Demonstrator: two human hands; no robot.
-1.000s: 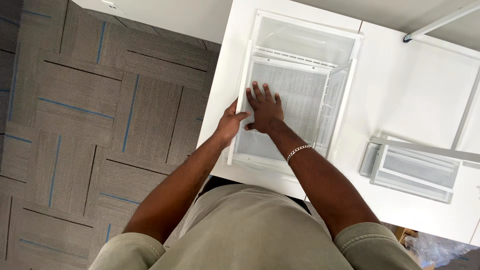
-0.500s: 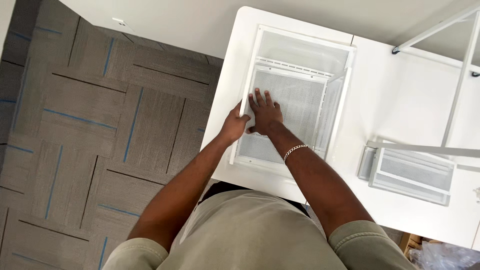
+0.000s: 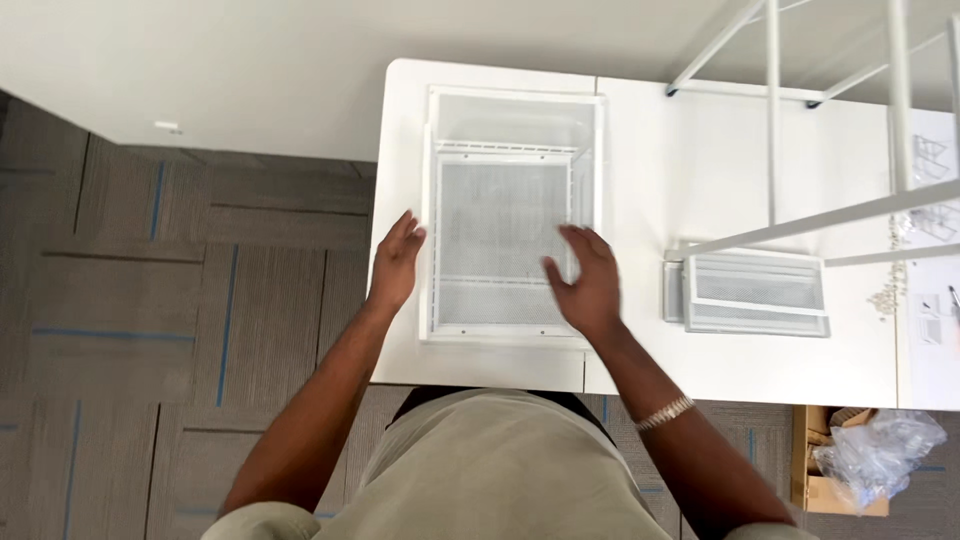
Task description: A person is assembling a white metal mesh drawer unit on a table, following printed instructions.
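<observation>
Khaki short-sleeved shirt (image 3: 500, 470) — bare forearms — a silver chain bracelet (image 3: 665, 412) on the right wrist.

A white mesh drawer (image 3: 505, 235) lies flat near the left end of a white table (image 3: 650, 170), its near side close to the front edge. The left hand (image 3: 396, 262) rests open against the drawer's left rim, fingers pointing away, while the right hand (image 3: 585, 280) (blurred, fingers spread) hovers over the drawer's near right corner, holding nothing. Farther right along the front edge sits a smaller mesh tray (image 3: 755, 292), with a white rack (image 3: 800, 120) standing above it.
</observation>
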